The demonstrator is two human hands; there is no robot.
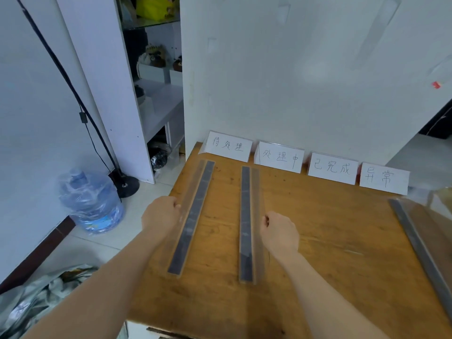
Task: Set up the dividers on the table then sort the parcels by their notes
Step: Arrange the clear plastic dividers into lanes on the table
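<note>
Head cam: the long clear-plastic left divider [193, 216] with its dark strip and the matching right divider [245, 223] lie side by side on the brown wooden desk [318, 241], long axes pointing at the white label cards [281, 156]. The left hand [160, 212] looks to be pinching the left one's outer edge with curled fingers, and the right hand [280, 234] does the same on the right one. The third grey divider [415, 243] lies well off right, so it's the right hand's job imo.

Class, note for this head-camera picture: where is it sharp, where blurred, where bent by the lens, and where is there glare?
Head view: label cards sharp and readable; right-edge divider smeared; cabinet side panel slants, typical wide-angle distortion; soft bright patch on the wall; lighting even, shadows faint.
</note>
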